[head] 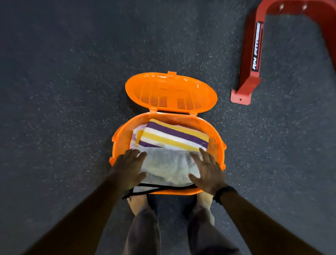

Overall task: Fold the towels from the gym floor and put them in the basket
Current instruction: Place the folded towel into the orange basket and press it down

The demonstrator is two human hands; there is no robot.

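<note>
An orange plastic basket (122, 131) stands on the dark gym floor, its slotted lid (170, 92) swung open to the far side. Inside lies a folded towel (174, 136) striped purple, yellow and white. In front of it a folded grey towel (168, 164) fills the near half of the basket. My left hand (129, 168) rests flat on the grey towel's left edge, fingers spread. My right hand (207, 169) lies flat on its right edge, fingers straight. A black cord (158, 188) crosses the basket's near rim.
A red metal gym frame (256, 50) stands on the floor at the upper right, its foot plate (240, 97) close to the basket. My bare feet (138, 204) stand just behind the basket. Speckled dark rubber flooring (47, 87) spreads all around.
</note>
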